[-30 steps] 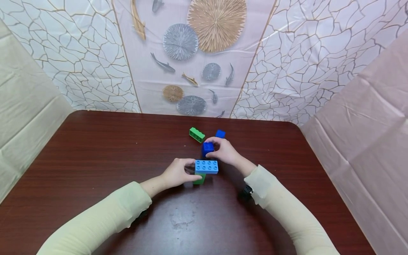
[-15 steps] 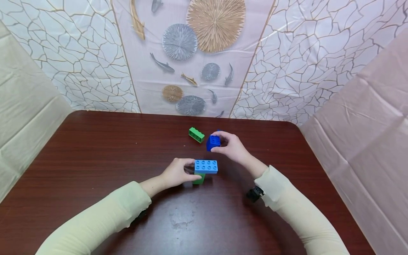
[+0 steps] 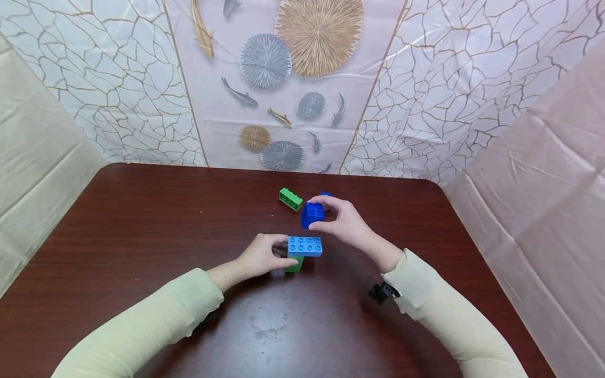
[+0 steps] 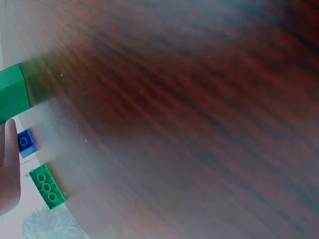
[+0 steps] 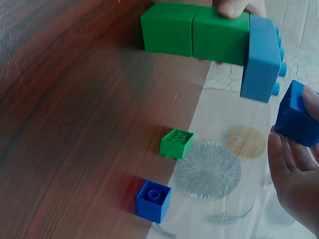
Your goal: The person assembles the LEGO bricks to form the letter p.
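My left hand [image 3: 260,256] grips a small tower between thumb and fingers. Two green bricks, the lower one [image 5: 167,29] and the upper one [image 5: 219,37], form its column, and a light blue eight-stud brick [image 3: 304,245] lies across the top, jutting out to the right. Beyond it, my right hand [image 3: 342,223] pinches a dark blue brick [image 3: 313,214], studs up. In the right wrist view this brick [image 5: 298,115] is apart from the light blue one, with a narrow gap. Only a few left fingers [image 4: 11,144] show in the left wrist view, beside green brick.
A loose green brick [image 3: 290,199] lies on its side on the dark wooden table [image 3: 142,220], beyond the hands. Behind the right hand is another blue brick [image 3: 326,194], partly hidden in the head view. Patterned cloth [image 3: 293,126] hangs behind the table's far edge.
My right hand moved the dark blue brick away and to the right, then slightly back to the left and nearer. The left hand and the tower have stayed in place.
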{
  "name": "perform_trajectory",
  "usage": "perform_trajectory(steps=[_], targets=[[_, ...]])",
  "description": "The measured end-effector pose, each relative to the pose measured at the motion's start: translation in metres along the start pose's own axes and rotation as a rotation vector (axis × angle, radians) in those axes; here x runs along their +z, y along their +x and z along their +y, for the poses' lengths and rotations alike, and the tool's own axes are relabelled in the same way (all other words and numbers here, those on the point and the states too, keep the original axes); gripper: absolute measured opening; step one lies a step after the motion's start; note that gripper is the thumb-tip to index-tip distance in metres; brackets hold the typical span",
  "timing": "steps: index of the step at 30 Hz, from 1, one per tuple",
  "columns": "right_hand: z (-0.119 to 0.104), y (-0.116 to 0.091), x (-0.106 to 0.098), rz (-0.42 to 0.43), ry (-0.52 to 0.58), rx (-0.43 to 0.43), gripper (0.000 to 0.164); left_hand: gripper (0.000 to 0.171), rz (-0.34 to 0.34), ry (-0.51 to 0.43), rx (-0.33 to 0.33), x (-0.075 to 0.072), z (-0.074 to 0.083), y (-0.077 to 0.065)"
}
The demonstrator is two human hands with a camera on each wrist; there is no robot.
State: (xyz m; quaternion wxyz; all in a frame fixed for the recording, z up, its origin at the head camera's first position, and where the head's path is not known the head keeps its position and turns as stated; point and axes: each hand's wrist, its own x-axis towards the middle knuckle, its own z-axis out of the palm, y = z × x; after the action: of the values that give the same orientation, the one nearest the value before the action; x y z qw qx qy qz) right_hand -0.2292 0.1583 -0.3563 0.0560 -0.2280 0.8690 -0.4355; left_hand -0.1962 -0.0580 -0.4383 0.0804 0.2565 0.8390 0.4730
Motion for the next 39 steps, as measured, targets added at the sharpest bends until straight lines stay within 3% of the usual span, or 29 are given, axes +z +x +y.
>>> perform_trajectory(steps=[25,39], targets=[[-0.007,-0.014,0.025,-0.112,-0.015,-0.088,0.047,0.036,0.007,-0.027,0.045,0.000,-0.001,0.000],[-0.007,-0.019,0.029,-0.090,-0.051,-0.155,0.050,0.036,0.004,-0.023,0.045,0.000,-0.002,0.000]])
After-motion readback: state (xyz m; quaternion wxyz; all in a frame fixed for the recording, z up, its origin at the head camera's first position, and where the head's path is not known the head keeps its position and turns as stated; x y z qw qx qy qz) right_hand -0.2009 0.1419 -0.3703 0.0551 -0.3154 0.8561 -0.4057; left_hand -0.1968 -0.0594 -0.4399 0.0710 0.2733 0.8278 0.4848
